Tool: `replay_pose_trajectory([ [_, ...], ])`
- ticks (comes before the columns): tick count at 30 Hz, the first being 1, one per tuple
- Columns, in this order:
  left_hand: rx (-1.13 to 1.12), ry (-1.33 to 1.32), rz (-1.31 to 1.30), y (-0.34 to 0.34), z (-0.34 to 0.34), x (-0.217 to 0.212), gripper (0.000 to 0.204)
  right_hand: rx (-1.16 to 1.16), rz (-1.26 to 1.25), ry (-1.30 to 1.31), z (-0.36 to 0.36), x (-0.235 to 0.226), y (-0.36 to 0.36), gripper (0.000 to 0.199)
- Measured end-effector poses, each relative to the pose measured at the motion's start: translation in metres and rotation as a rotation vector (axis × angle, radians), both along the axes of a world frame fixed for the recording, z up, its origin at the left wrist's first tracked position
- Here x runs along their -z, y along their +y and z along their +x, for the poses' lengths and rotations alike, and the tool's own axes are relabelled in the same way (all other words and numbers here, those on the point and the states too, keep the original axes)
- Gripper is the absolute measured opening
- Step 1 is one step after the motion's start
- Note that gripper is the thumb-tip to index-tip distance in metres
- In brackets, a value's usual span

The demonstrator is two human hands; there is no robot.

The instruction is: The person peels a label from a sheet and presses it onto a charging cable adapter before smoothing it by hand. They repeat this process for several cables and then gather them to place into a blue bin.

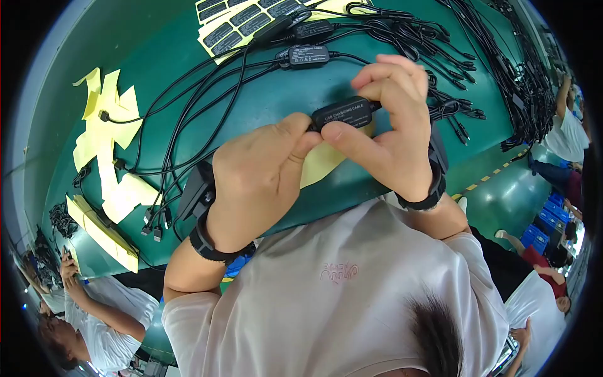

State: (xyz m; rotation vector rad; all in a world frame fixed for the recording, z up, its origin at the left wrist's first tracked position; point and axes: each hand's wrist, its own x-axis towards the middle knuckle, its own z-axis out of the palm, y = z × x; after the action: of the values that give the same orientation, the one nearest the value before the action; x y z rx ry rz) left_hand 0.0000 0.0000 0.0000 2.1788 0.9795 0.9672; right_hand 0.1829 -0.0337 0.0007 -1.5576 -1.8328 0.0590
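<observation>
Between my two hands is a black charging cable's inline box (344, 114), its flat face with a printed black label turned up. My left hand (267, 157) pinches the box's left end, where the cable goes in. At the other end my right hand (399, 125) grips it, thumb pressed on the label's lower edge and fingers curled behind. Below the box lies a piece of yellow backing paper (323, 162), partly hidden by my hands. Just beyond, another labelled cable box (308, 55) rests on the green table (270, 94).
Yellow sheets of black labels (229, 31) lie at the far side. Peeled yellow paper strips (113, 135) cover the left. Cable bundles (408, 38) spread over the far right, with a thicker heap (521, 107) at the table's edge. People (100, 314) work on either side.
</observation>
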Motion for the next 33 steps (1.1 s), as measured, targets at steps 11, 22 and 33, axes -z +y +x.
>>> replay_pose_trajectory([
  [11, -0.166, -0.042, -0.115, 0.003, -0.001, -0.012, 0.014, -0.229, -0.073, -0.055, 0.021, -0.016, 0.040, 0.014],
  [22, -0.208, -0.340, -0.352, 0.018, -0.017, -0.012, 0.020, -0.386, -0.076, 0.517, -0.016, -0.014, 0.047, 0.043],
  [33, 0.184, -0.111, -1.007, 0.026, -0.030, -0.023, 0.021, -0.410, -0.214, -0.035, 0.017, -0.054, 0.043, 0.058],
])
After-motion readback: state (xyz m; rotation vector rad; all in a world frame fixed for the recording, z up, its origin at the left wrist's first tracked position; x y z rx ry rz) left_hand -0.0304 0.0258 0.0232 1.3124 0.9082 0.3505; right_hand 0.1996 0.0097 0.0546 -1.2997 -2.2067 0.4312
